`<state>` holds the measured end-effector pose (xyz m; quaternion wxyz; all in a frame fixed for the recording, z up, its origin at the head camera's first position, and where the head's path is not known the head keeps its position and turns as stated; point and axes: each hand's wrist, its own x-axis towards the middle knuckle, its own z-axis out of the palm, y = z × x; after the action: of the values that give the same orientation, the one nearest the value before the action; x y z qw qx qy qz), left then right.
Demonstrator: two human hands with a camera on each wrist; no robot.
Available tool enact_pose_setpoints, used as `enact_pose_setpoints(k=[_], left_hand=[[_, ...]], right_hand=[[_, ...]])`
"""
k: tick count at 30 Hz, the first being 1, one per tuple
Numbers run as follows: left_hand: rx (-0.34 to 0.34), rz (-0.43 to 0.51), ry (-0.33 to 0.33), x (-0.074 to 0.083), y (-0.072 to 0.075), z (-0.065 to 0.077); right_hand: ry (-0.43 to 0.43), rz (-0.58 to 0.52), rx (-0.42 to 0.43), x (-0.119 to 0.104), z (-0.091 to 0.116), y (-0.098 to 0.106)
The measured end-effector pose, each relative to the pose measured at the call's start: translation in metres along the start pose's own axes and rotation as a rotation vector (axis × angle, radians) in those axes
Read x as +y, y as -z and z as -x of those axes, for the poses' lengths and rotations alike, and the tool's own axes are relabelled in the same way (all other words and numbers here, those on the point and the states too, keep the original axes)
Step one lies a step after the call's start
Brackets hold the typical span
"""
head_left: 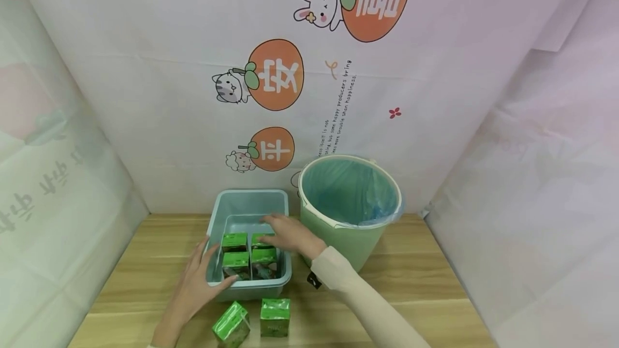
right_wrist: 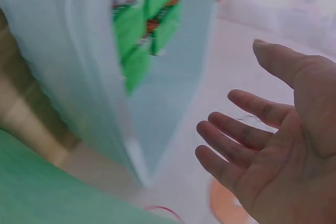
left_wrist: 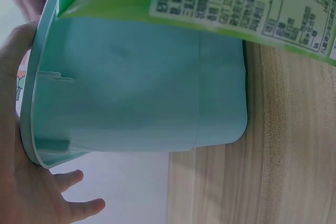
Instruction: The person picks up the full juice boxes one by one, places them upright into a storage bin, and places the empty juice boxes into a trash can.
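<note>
A light blue plastic bin [head_left: 251, 196] stands on the table with several green-topped packs [head_left: 235, 259] in its nearer part, set in rows. My left hand [head_left: 195, 282] rests at the bin's left front corner, thumb over the front rim; the left wrist view shows its fingers [left_wrist: 84, 208] spread out straight beside the rim. Over the bin's right side reaches my right hand [head_left: 290, 234], its fingers loosely extended and holding nothing in the right wrist view. Two more green packs, one tilted [head_left: 232, 324] and one upright [head_left: 275, 317], are in front of the bin.
A green bucket [head_left: 338, 240] with a bluish plastic liner stands right of the bin. A small black object [head_left: 314, 280] lies by its base. White printed cloth [head_left: 184, 95] hangs behind and on both sides of the wooden table [head_left: 411, 283].
</note>
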<state>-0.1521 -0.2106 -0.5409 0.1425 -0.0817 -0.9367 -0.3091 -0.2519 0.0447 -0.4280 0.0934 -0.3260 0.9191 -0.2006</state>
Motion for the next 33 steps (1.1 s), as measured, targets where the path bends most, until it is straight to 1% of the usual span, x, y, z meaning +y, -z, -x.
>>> enact_pose_setpoints(k=[4, 7, 10, 12, 18, 21, 23, 28, 33], left_hand=[[0.009, 0.01, -0.025, -0.001, -0.002, 0.0], [0.021, 0.013, -0.041, -0.003, -0.004, -0.001], [0.033, 0.011, -0.045, -0.005, -0.003, -0.003], [0.025, 0.015, -0.038, -0.005, -0.003, -0.004], [0.018, 0.027, -0.025, -0.005, -0.003, -0.002], [0.016, 0.029, -0.017, -0.005, 0.0, -0.001], [0.014, 0.028, -0.014, -0.005, 0.001, -0.001], [0.004, 0.014, -0.013, -0.003, 0.001, -0.001], [-0.001, 0.006, -0.014, -0.002, 0.001, -0.001]], right_hand=[[0.037, 0.026, 0.041, -0.009, 0.024, 0.019], [0.07, 0.029, 0.065, -0.009, 0.037, 0.032], [0.089, -0.003, 0.109, -0.007, 0.046, 0.044], [0.092, -0.031, 0.139, -0.004, 0.052, 0.052], [0.136, -0.072, 0.228, 0.007, 0.064, 0.068], [0.115, -0.069, 0.253, 0.017, 0.069, 0.077], [0.085, -0.067, 0.254, 0.026, 0.073, 0.083], [-0.008, -0.063, 0.277, 0.053, 0.088, 0.095], [-0.098, -0.044, 0.282, 0.078, 0.107, 0.101]])
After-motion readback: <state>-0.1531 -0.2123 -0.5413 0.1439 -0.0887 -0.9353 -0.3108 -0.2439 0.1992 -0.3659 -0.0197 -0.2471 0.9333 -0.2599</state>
